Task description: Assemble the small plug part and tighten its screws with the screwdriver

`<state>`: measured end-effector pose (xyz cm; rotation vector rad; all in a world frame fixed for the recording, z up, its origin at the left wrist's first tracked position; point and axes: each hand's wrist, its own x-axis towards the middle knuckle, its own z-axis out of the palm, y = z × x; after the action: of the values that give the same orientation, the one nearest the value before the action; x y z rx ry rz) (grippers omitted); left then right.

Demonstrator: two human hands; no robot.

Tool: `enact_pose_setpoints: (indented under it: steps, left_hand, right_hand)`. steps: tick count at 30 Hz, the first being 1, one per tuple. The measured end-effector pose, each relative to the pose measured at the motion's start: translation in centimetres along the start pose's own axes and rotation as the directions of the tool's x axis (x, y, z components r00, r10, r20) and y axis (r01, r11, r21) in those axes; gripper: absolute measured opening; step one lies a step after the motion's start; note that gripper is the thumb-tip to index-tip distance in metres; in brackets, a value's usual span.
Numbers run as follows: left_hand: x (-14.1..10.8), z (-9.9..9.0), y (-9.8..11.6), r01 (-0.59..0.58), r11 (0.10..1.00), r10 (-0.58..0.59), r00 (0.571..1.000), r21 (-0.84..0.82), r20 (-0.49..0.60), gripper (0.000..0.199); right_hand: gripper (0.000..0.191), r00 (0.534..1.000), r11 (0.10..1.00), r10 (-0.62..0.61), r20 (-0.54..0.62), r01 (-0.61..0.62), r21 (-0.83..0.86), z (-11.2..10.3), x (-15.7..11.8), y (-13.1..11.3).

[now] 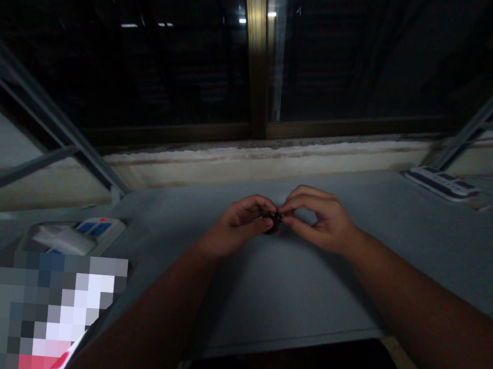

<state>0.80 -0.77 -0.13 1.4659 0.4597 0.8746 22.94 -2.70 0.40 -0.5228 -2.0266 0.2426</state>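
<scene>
Between my two hands, over the middle of the table, is a small dark object [274, 223] with a few shiny bits on its upper side. Its kind is too small and dim to make out. My left hand [243, 221] pinches it from the left, thumb in front and fingers curled behind. From the right, the thumb and fingertips of my right hand [318, 218] close on its upper right edge. The fingertips of both hands nearly meet there and cover part of it.
A grey table [288, 301] spreads under my hands. At the back right lies a white and dark power strip [440, 184]; at left, another power strip [102, 230] has a red light and a white item beside it. Metal frame bars [55, 118] rise at left, before a dark window [166, 64].
</scene>
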Motion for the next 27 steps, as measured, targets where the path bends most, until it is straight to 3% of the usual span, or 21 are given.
enact_pose_setpoints:
  steps: [4, 9, 15, 27]
  left_hand:
    - [0.0, 0.2, -0.1, 0.067, 0.997, -0.067, 0.998, -0.042, 0.017, 0.026]
    - [0.2, 0.5, -0.6, 0.087, 0.996, -0.086, 0.994, 0.016, -0.075, 0.029]
    - [0.3, 1.0, -0.7, -0.029, 0.989, 0.047, 0.992, 0.148, -0.115, 0.031]
    - [-0.1, 1.8, -0.4, -0.128, 0.922, 0.207, 0.961, 0.366, -0.186, 0.026]
  right_hand:
    - [0.010, 0.998, 1.000, 0.025, 0.059, -0.026, 0.006, 0.1, 0.0, 0.0]
    - [0.007, 0.994, 0.998, 0.064, 0.087, -0.064, 0.007, 0.5, -0.2, 0.0]
    - [0.002, 0.999, 0.996, 0.044, 0.024, -0.042, -0.074, 1.1, -0.2, -0.3]
    - [0.001, 0.999, 0.986, 0.037, -0.015, -0.039, -0.160, 1.4, -0.1, -0.8]
